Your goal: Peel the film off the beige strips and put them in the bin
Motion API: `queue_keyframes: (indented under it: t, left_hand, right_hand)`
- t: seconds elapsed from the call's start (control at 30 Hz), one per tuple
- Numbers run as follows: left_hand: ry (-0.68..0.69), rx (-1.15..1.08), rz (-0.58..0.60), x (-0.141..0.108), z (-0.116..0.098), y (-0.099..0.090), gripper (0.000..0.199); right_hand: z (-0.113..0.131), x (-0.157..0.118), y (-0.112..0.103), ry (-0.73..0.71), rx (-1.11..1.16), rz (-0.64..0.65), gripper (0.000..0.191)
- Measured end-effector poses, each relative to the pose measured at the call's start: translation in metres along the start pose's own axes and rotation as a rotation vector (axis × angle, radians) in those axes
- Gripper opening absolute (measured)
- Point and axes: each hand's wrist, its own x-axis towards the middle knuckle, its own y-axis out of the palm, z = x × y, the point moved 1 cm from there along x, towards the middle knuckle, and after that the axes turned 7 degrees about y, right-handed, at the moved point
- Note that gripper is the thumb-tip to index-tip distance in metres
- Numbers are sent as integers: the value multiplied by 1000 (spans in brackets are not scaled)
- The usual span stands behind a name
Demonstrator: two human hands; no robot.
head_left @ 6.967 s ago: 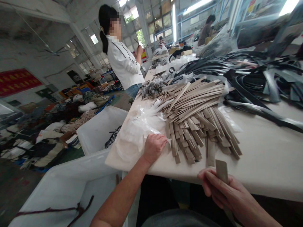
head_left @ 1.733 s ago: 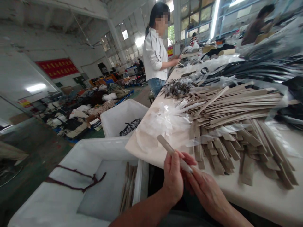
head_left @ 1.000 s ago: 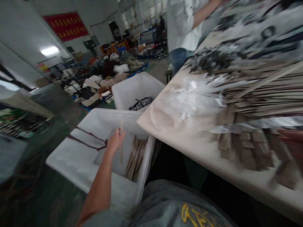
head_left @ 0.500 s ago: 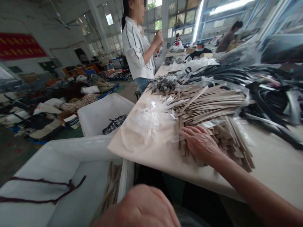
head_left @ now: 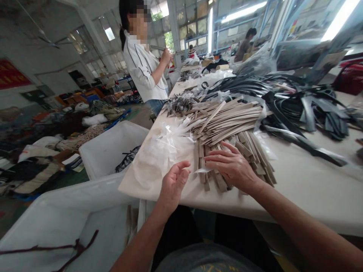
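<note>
When you look through the head camera from my remote station, what does the right hand touch?

I see my right hand (head_left: 231, 170) resting on the near end of a heap of flat beige strips (head_left: 224, 126), its fingers spread, with nothing pinched between them.

And the left hand?

My left hand (head_left: 172, 185) is open, its fingers slightly curled and apart, holding nothing I can see. It sits at the table's near edge, just beside clear plastic sheeting (head_left: 153, 166).

Where does the heap lie?

It lies on a cream table (head_left: 300, 189), between that sheeting and tangled black straps (head_left: 297, 113). Below the table edge on the left, a white plastic bin (head_left: 56, 215) holds a few strips. Farther along the table stands a co-worker in a white jacket (head_left: 141, 64).
</note>
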Motion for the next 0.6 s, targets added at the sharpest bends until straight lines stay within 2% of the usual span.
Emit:
queue_keyframes:
  t: [0.07, 0.17, 0.27, 0.37, 0.47, 0.6]
  left_hand:
    - [-124, -53, 92, 5, 15, 8, 61]
    - [-326, -220, 296, 2, 27, 25, 61]
    - [-503, -421, 329, 0, 29, 36, 55]
    - [-562, -506, 374, -3, 30, 43, 47]
    - [-586, -479, 460, -10, 35, 50, 38]
    - [-623, -437, 471, -20, 49, 62, 33]
  right_hand:
    - [5, -3, -11, -63, 9, -46, 28]
    - [10, -6, -22, -126, 14, -91, 26]
    - [11, -12, -28, -159, 35, -104, 25]
    - [9, -20, -30, -154, 37, -106, 27]
    - [10, -29, -28, -128, 56, -109, 26]
    - [20, -40, -22, -119, 61, -78, 25]
